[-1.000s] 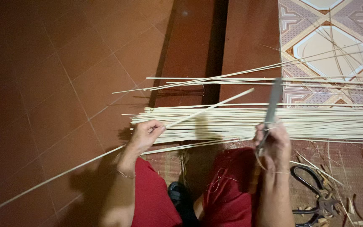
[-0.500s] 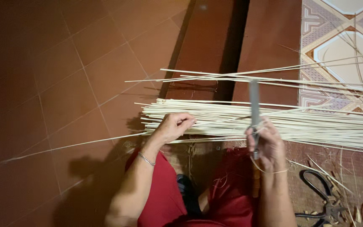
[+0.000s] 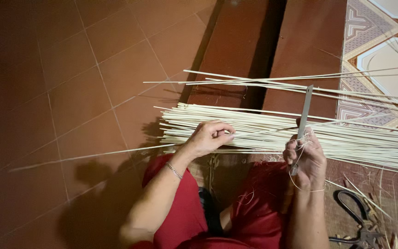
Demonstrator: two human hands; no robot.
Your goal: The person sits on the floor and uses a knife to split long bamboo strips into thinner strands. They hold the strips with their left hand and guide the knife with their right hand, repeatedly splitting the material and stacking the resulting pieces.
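A big bundle of pale bamboo splints (image 3: 300, 133) is lying across the red-clad knees and the tiled floor (image 3: 70, 92). The left hand (image 3: 208, 137) is pinching 1 splint (image 3: 88, 156) at the bundle's near edge, while the right hand (image 3: 306, 159) is gripping a knife (image 3: 304, 117), blade up. This looks like the picking-out stage; stripping would call for feeding that splint to the blade.

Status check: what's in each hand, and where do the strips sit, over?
Left hand pinching one thin strip at the bundle of pale strips. Right hand gripping narrow knife, blade up. Scissors on the mat, by the right forearm.
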